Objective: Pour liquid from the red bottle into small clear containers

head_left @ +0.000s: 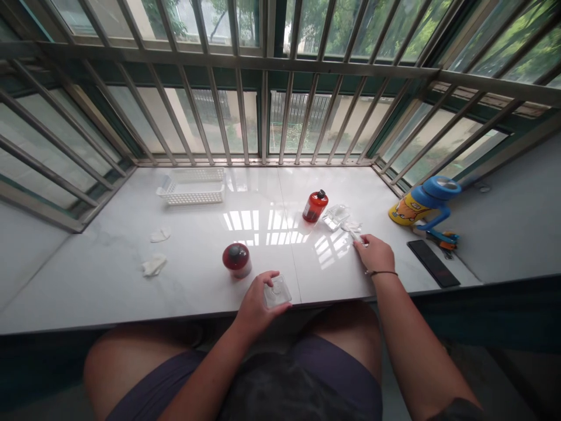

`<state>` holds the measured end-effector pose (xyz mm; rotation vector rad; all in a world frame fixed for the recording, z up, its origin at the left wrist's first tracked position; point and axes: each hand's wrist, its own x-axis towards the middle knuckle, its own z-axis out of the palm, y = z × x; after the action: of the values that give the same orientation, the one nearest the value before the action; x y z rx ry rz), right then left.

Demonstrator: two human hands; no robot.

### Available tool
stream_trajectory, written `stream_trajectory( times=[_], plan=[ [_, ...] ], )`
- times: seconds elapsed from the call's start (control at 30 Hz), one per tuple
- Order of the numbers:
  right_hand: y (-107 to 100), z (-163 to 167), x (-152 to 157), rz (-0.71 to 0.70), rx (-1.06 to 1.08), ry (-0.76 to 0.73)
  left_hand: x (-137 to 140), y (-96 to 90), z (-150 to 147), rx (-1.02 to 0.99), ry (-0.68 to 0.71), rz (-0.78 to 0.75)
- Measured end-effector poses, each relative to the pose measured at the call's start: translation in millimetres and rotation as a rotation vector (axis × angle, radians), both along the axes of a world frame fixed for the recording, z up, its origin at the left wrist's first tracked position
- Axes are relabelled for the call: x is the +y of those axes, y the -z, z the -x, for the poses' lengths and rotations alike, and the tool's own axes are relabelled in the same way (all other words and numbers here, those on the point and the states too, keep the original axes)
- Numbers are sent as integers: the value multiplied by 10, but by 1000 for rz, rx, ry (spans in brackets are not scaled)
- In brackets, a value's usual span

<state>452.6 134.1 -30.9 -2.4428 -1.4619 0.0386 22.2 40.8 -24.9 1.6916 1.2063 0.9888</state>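
My left hand (258,301) is closed around a small clear plastic box (277,291) at the front edge of the counter. Just beyond it stands a round red bottle with a black cap (236,261). Farther right, my right hand (377,255) pinches a small white strip-like piece (356,237), too small to name surely. Past those fingertips lie a crumpled white tissue (350,225) and a clear plastic package (336,216). Beside the package is a second red bottle with a black top (315,206), standing upright.
A white perforated basket (193,195) sits at the back left. Two crumpled white tissues (154,265) lie on the left. At right are a blue and yellow flask (423,200), a black phone-like slab (433,263) and an orange-blue tool (443,238). Metal bars (263,117) line the window.
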Motion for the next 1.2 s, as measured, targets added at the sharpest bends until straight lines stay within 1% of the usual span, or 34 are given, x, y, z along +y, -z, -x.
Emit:
stream_trajectory(
  times=[0.13,0.4,0.5,0.67,0.77,0.83,0.93,1.03,1.07,1.13,1.17,1.2],
  plan=[
    [4,93,91,-17,-14,34,2,-6,0,-1,-4,11],
    [6,115,28,-108,-26,106,-7,-3,5,-6,1,14],
    [0,100,97,-116,-17,98,-4,-7,4,0,2,16],
    [0,104,230,-70,9,69,1,-11,1,1,-5,12],
    [-34,130,198,-77,15,58,-8,2,7,0,-13,11],
    [-78,173,121,-123,17,38,-14,9,13,15,-14,17],
    [-149,328,-54,-230,37,-59,-5,22,15,41,1,8],
    [-190,661,-283,-320,96,-245,31,57,4,87,29,-79],
    [-195,814,-374,-339,122,-318,43,70,2,112,37,-139],
    [-200,1163,-574,-358,188,-476,49,78,11,157,51,-307],
    [-204,1349,-679,-364,230,-575,40,62,26,174,57,-399],
    [-210,1534,-780,-388,328,-717,23,28,48,191,56,-483]
  ],
)
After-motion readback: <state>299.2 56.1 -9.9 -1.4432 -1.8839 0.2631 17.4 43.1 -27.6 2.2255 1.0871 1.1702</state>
